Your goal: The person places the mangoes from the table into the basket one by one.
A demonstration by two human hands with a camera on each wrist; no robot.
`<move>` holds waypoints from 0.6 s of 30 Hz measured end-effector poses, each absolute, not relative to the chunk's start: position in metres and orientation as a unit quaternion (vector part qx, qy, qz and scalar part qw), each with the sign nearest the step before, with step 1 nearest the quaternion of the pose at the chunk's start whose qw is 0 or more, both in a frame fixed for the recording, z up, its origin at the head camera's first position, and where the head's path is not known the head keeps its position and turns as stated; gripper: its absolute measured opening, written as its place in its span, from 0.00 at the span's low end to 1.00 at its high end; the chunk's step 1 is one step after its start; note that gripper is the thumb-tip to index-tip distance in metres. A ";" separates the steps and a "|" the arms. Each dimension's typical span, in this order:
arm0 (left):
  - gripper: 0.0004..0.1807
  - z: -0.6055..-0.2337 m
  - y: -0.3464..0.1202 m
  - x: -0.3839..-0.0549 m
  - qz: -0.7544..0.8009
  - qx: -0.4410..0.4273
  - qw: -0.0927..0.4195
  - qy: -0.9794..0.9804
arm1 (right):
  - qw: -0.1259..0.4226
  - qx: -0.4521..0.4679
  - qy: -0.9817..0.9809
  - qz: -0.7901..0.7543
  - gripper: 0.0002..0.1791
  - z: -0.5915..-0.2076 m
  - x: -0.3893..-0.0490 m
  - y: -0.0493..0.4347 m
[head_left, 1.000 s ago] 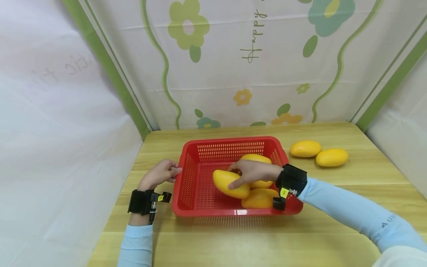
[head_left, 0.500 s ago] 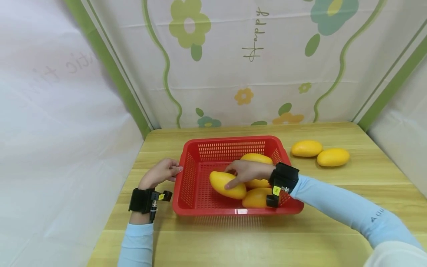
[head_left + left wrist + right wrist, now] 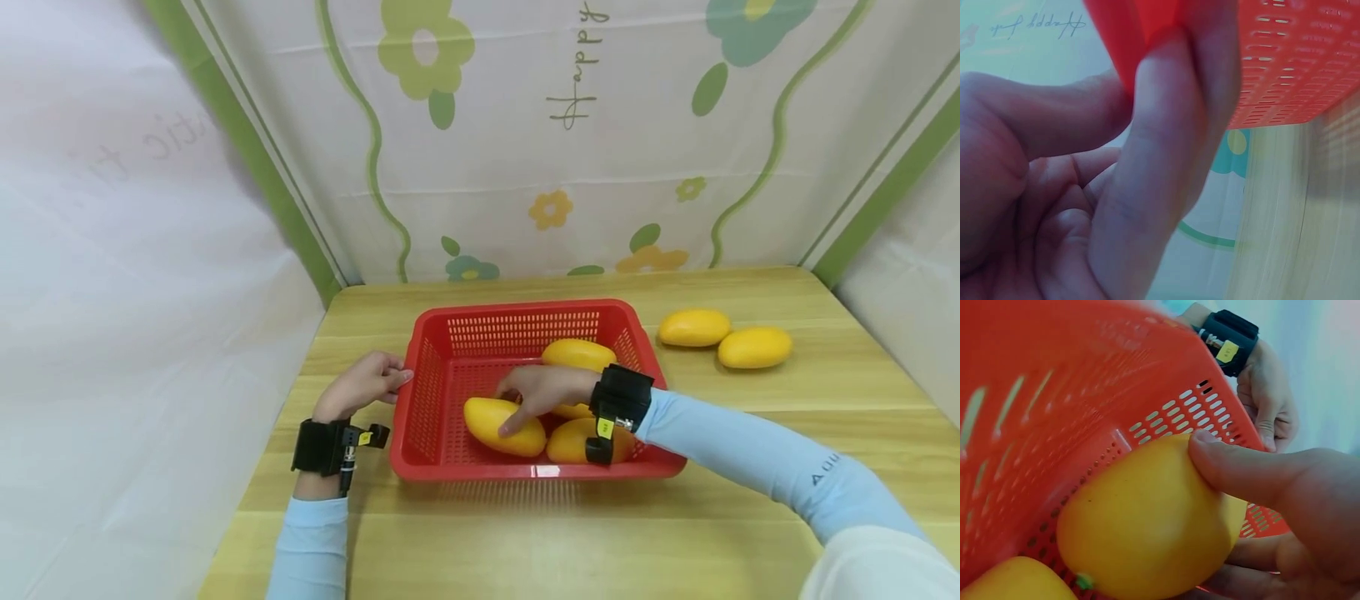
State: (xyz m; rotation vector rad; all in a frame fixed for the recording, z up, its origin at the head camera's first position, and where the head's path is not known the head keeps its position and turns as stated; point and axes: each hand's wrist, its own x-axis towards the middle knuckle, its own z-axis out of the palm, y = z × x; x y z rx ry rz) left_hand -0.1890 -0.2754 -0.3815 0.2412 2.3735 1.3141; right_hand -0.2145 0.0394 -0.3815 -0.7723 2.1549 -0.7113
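A red plastic basket with slotted walls stands on the table. My left hand pinches its left rim between thumb and fingers; the left wrist view shows the fingertips at the red rim. Inside the basket, my right hand grips a yellow mango low over the floor, left of the others. In the right wrist view the thumb lies on top of this mango and fingers reach beneath. More mangoes lie in the right half, one at the back and one in front; another is partly hidden by my hand.
Two more mangoes, one and another, lie side by side on the wooden table right of the basket. Printed white cloth closes off the back and both sides.
My right hand has moved left and down with the mango, lowering it toward the front left of the basket floor. The left hand keeps its hold on the rim.
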 end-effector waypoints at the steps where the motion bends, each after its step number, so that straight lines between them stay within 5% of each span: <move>1: 0.13 -0.381 -0.275 -0.189 0.473 0.087 0.207 0.852 | 0.365 -0.300 0.838 -0.274 0.31 -0.382 -0.214 0.039; 18: 0.13 -0.379 -0.274 -0.187 0.473 0.084 0.205 0.853 | 0.405 -0.336 0.815 -0.244 0.19 -0.389 -0.217 0.030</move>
